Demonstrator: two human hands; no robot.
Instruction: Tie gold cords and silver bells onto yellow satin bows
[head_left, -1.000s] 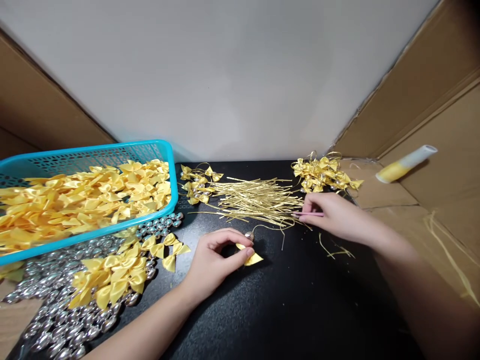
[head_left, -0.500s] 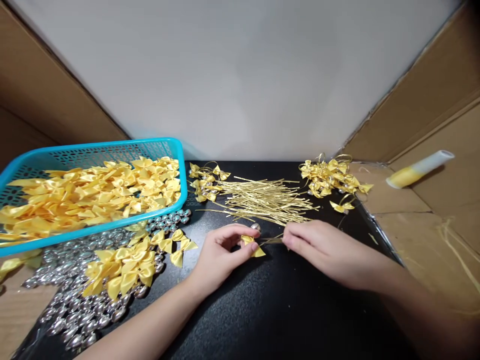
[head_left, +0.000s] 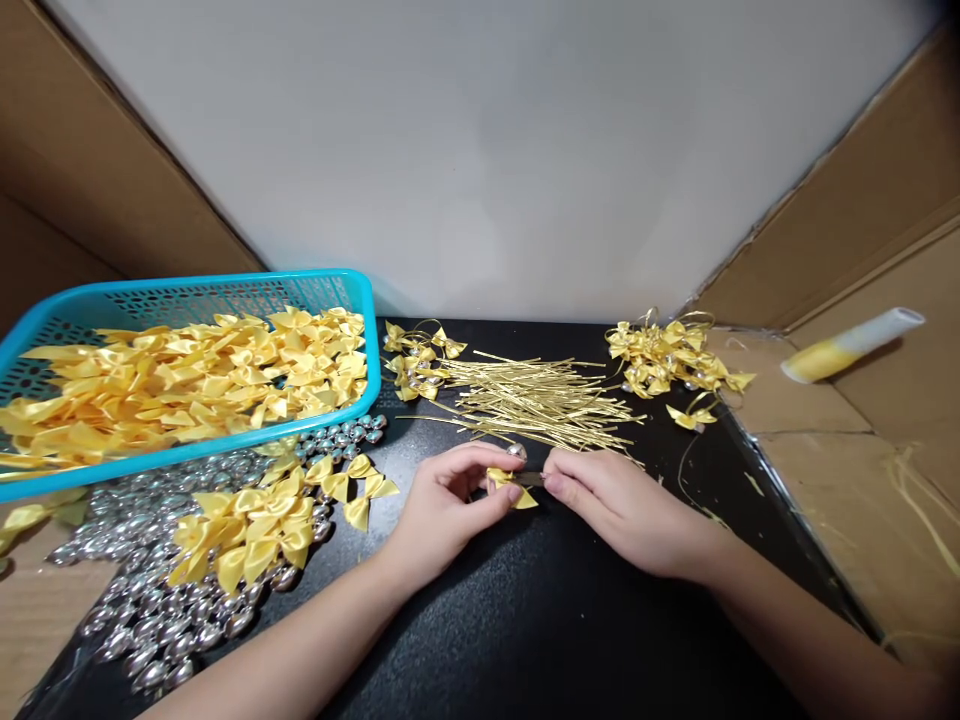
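Right in the middle of the black mat, left hand has a little yellow satin bow pinched between thumb and fingertips, with a small silver bead touching its top edge. Right hand is closed too, fingertips nipping a thin strand that meets the bow, too small to tell what sort. Gold cords are piled just behind. Teal basket of bows sits off left, above loose silver beads.

Left hand and right hand meet fingertip to fingertip, both pinched closed, fingers curled. The bare forearms come in from below, angled towards each other.
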